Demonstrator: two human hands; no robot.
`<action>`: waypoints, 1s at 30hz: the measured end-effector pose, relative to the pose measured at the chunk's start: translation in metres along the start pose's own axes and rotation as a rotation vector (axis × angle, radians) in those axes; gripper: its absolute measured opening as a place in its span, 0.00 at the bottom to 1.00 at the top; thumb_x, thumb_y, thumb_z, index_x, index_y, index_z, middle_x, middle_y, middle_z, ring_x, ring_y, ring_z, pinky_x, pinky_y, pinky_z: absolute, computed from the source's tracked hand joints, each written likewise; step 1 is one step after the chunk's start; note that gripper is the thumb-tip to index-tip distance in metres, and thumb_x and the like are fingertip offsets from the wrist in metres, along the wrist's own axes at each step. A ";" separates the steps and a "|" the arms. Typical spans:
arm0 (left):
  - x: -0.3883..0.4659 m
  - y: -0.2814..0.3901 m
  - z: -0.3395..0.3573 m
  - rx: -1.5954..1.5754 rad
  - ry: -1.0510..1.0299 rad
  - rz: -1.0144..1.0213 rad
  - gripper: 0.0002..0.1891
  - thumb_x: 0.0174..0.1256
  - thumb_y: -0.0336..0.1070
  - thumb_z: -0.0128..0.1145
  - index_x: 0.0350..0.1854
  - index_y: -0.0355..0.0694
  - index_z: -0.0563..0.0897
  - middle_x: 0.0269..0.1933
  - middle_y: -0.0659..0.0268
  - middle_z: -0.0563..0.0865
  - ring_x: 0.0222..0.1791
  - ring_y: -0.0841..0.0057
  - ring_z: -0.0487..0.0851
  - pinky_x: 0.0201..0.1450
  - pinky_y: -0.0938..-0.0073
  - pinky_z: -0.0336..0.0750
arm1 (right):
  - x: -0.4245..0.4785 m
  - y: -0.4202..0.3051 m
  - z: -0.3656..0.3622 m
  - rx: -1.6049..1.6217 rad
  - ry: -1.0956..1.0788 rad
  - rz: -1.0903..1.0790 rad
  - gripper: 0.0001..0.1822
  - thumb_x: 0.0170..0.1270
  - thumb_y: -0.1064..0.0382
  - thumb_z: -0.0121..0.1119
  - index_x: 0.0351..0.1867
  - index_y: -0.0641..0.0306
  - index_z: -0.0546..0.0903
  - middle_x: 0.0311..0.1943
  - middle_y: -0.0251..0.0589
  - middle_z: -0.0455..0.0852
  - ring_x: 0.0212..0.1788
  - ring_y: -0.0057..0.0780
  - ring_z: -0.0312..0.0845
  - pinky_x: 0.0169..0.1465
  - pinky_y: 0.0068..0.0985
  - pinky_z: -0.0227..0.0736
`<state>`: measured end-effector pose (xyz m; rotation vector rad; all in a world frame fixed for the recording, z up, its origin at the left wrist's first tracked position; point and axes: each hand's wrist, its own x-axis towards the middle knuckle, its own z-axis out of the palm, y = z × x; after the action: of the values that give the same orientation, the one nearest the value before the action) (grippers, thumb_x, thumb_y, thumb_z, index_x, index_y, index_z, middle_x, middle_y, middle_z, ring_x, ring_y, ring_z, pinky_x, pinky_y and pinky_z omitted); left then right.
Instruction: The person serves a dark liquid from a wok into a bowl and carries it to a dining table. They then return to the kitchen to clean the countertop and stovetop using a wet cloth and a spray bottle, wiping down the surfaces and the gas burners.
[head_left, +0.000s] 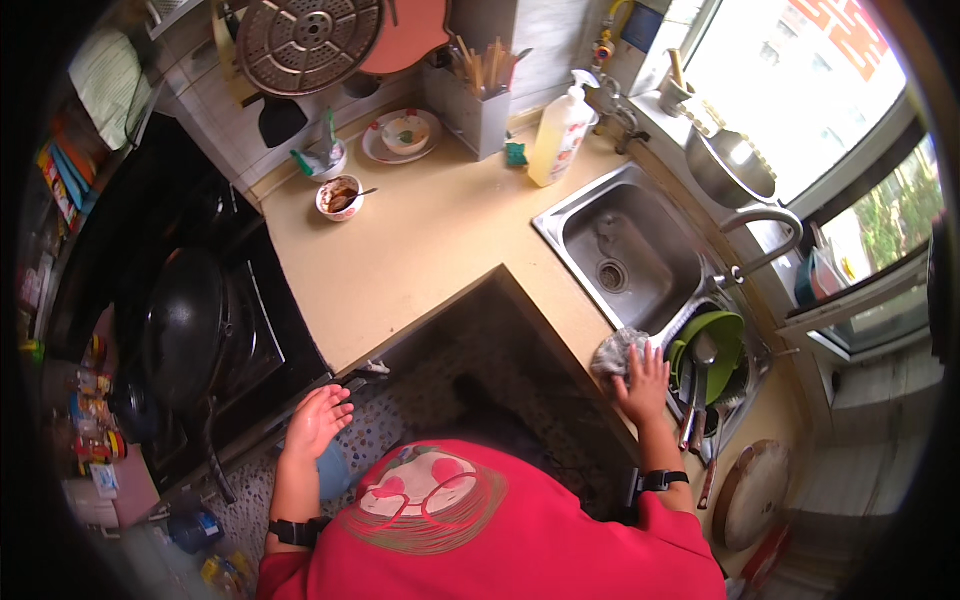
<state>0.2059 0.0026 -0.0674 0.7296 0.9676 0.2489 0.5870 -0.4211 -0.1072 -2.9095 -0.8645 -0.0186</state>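
My right hand (645, 386) lies with its fingers spread over the right side of a grey cloth (621, 352) at the counter's front edge, beside the sink. How firmly it grips the cloth does not show. My left hand (319, 422) is raised in front of the counter corner, near the stove, palm partly turned up and holding nothing. The steel sink (637, 232) has a bare left basin with a drain strainer. In its other basin stand a green colander (716, 349) and several utensils, among them a ladle (703, 360), handles pointing towards me.
A sauce-smeared bowl (340, 199) with a spoon stands on the counter (420, 240). Behind are a plate (375, 142), a chopstick holder (484, 120) and a spray bottle (559, 139). A wok (187, 330) sits on the stove at left. A round chopping board (754, 495) leans at right.
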 end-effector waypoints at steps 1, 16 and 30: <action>0.000 0.002 0.002 0.006 0.010 0.000 0.13 0.71 0.43 0.51 0.48 0.40 0.78 0.47 0.62 0.83 0.42 0.70 0.82 0.45 0.67 0.77 | -0.002 0.001 0.032 -0.057 -0.061 0.007 0.40 0.59 0.45 0.56 0.72 0.53 0.59 0.73 0.52 0.53 0.75 0.53 0.43 0.73 0.51 0.36; -0.023 -0.009 -0.005 -0.159 0.286 0.066 0.13 0.70 0.43 0.53 0.48 0.40 0.78 0.49 0.62 0.83 0.43 0.68 0.82 0.48 0.66 0.77 | 0.218 -0.137 0.076 -0.037 -0.060 -0.182 0.36 0.66 0.42 0.45 0.74 0.49 0.57 0.75 0.47 0.48 0.77 0.48 0.38 0.72 0.59 0.30; -0.084 -0.047 -0.022 -0.333 0.543 0.135 0.13 0.70 0.43 0.54 0.49 0.42 0.77 0.50 0.63 0.83 0.43 0.69 0.82 0.47 0.67 0.77 | 0.216 -0.355 0.056 0.858 -0.121 -0.981 0.24 0.51 0.71 0.58 0.54 0.67 0.74 0.50 0.55 0.79 0.53 0.54 0.74 0.60 0.41 0.69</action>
<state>0.1350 -0.0637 -0.0513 0.4228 1.3492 0.7352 0.5738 -0.0021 -0.1193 -1.5359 -1.6851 0.3489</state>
